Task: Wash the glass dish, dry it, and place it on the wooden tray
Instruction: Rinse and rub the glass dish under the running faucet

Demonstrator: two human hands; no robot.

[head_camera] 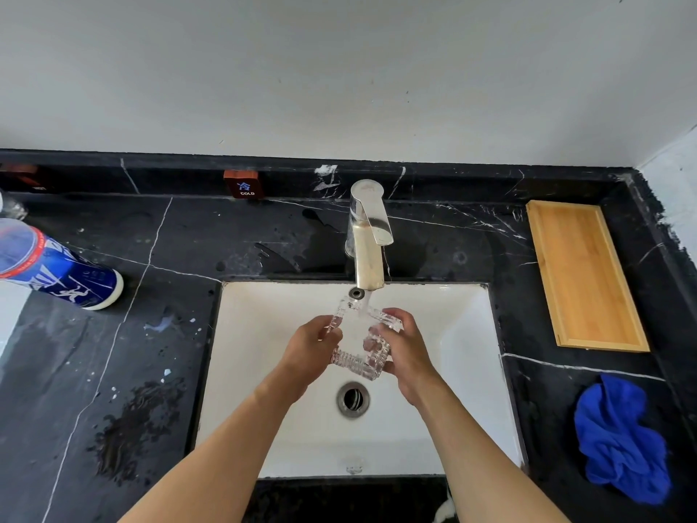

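We have the clear ribbed square glass dish (361, 339) at frame centre, over the white rectangular sink (464, 334), under the stream from the chrome faucet (367, 235). It looks rigid, fragile and slick when wet, so we'd hold it by the ribbed side walls, not the rim. Left hand (313, 349) curls round its left edge; right hand (403, 345) wraps its right side. Both closed on it. Rectangular wooden tray (584, 277) sits right on the black marble counter (113, 371), crumpled blue cloth (618, 439) lower right.
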